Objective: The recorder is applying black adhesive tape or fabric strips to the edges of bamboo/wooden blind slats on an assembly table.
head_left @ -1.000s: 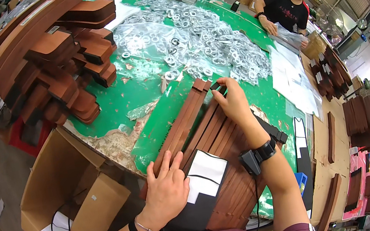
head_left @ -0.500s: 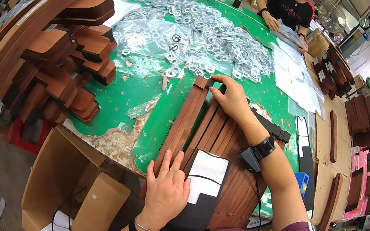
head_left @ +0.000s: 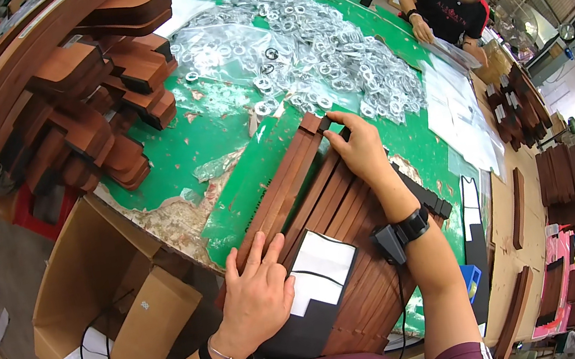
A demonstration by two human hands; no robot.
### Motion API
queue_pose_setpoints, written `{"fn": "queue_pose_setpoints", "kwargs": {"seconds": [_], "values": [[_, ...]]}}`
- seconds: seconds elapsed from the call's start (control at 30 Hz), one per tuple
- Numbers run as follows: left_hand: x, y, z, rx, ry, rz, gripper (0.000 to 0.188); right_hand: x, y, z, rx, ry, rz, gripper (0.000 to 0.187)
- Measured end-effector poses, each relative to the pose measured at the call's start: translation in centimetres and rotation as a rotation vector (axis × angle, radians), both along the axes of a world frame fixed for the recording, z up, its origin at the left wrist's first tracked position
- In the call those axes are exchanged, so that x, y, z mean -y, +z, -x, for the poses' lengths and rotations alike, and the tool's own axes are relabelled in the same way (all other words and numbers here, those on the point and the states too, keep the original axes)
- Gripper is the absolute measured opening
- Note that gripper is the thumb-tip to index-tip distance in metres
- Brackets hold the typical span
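Two narrow brown wood-look strips (head_left: pixel 278 204) lie side by side on the green tabletop, slanting away from me. At their far end my right hand (head_left: pixel 357 140) pinches a dark strip tip between thumb and forefinger. My left hand (head_left: pixel 259 288) rests on the near end, its fingers stretched over the brown surface. Just right of these strips, several more brown strips (head_left: pixel 360 243) lie packed in a row. On top of that row sits a black-and-white flat sleeve or card (head_left: pixel 325 261), beside my left hand. The near ends of the pinched strips are hidden under my left hand.
An open cardboard box (head_left: pixel 162 317) stands at the left. Stacked brown boards (head_left: pixel 75 132) rise at the far left. Many small bagged ring-shaped parts (head_left: pixel 310 45) cover the table's far side. At the far right, a person (head_left: pixel 453 4) handles clear plastic.
My hands and the strips hold nearly the same position, with only a slight shift of the view. The person at the far right has moved a hand and the clear plastic.
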State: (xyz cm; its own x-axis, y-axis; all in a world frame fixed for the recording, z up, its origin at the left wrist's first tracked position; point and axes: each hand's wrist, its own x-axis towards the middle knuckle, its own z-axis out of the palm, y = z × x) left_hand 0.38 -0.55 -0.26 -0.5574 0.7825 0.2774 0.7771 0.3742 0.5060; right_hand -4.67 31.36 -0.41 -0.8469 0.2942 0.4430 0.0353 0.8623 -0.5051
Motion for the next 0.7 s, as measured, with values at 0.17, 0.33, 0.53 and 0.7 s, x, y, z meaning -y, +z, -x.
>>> {"fn": "queue_pose_setpoints", "kwargs": {"seconds": [0.17,0.33,0.53,0.7], "values": [[0.0,-0.1,0.0,0.013,0.002,0.002,0.018,0.1,0.2,0.1,0.048,-0.020,0.038,0.035],[-0.1,0.2,0.0,0.006,-0.003,0.009,0.018,0.1,0.6,0.1,0.080,-0.030,0.007,0.036],[-0.1,0.1,-0.1,-0.012,0.006,0.014,0.018,0.3,0.6,0.8,0.158,-0.095,-0.024,0.039],[-0.1,-0.2,-0.5,-0.023,0.024,-0.003,0.018,0.5,0.8,0.7,0.153,-0.110,0.093,0.064]]}}
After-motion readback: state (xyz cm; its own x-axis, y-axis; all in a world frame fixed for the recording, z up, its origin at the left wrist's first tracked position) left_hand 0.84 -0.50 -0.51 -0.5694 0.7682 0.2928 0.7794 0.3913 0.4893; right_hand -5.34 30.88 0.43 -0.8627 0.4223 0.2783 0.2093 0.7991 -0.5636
